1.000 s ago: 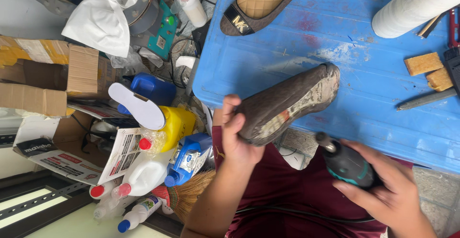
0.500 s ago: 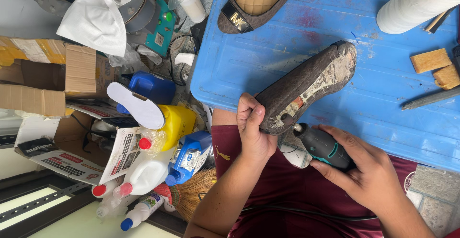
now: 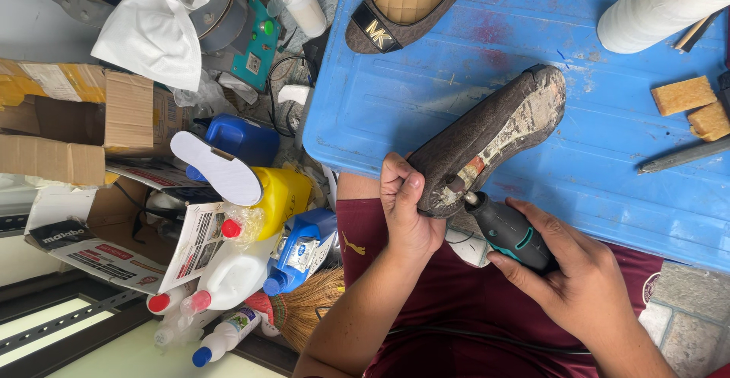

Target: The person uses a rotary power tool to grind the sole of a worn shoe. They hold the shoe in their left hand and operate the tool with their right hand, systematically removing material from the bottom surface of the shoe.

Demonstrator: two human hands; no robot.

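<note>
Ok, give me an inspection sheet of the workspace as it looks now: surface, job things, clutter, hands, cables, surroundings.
Surface: blue plastic table top, scuffed, with pale smears.
Job's things: brown flat shoe held sole-up, sole worn and patchy; black-and-teal rotary tool with its tip at the heel end of the sole.
Clutter: second shoe, white roll, two tan blocks, a grey metal tool.
Hands: left hand grips the shoe's heel; right hand grips the rotary tool.
Cables: a dark cord runs across the maroon shirt; black wires on the floor by the green machine part.
Surroundings: cardboard boxes, yellow jug, blue can, white bottles, broom, white cloth.
</note>
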